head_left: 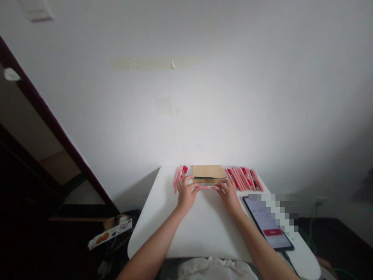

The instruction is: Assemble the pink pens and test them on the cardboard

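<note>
A pink pen point(206, 187) lies level between my two hands, just in front of a brown cardboard box point(208, 171). My left hand point(185, 191) pinches its left end between thumb and fingers. At the other end, my right hand point(227, 190) grips the pen the same way. Close beyond my left hand is a small group of pink and red pens point(180, 174). A larger row of pink, red and dark pens point(244, 179) lies side by side to the right of the box, partly behind my right hand.
A tablet or large phone point(266, 223) with a lit screen lies on the right of the white table point(204, 229), a cable point(288, 261) near its lower edge. The wall point(204, 128) rises behind the table. A printed carton point(112, 233) sits low on the left.
</note>
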Tool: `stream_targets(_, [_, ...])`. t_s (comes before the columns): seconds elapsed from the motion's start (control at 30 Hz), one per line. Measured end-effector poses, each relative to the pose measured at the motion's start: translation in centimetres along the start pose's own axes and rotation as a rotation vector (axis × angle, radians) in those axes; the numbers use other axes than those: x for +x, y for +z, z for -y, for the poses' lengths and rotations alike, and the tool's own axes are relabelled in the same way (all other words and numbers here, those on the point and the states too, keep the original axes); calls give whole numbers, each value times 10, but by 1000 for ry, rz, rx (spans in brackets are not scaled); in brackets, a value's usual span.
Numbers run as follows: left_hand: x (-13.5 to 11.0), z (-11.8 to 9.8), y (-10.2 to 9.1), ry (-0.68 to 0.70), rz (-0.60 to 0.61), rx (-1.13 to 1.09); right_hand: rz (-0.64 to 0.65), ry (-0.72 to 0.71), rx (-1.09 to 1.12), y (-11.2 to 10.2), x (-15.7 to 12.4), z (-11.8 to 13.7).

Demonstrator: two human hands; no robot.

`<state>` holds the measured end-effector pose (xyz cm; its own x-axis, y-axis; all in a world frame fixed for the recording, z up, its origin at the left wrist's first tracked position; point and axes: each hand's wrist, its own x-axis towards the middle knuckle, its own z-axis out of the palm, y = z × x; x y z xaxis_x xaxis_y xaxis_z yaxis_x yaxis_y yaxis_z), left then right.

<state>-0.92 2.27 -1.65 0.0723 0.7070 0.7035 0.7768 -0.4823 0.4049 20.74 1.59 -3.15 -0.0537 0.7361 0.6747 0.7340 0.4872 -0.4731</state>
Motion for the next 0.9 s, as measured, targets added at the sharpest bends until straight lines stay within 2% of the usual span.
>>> stream_targets(0.27, [2, -2, -6, 76, -5, -57, 38, 14, -3, 0, -1, 1])
stream_targets(0.6, [3, -4, -6, 17, 9, -35, 14, 55, 60, 0, 0, 2])
stream_targets(0.73, [2, -3, -6, 7, 1, -28, -1, 99, 160, -2, 1, 4])
stream_targets(0.9, [2, -2, -6, -9, 0, -26, -11, 207, 399, -8, 6, 8])
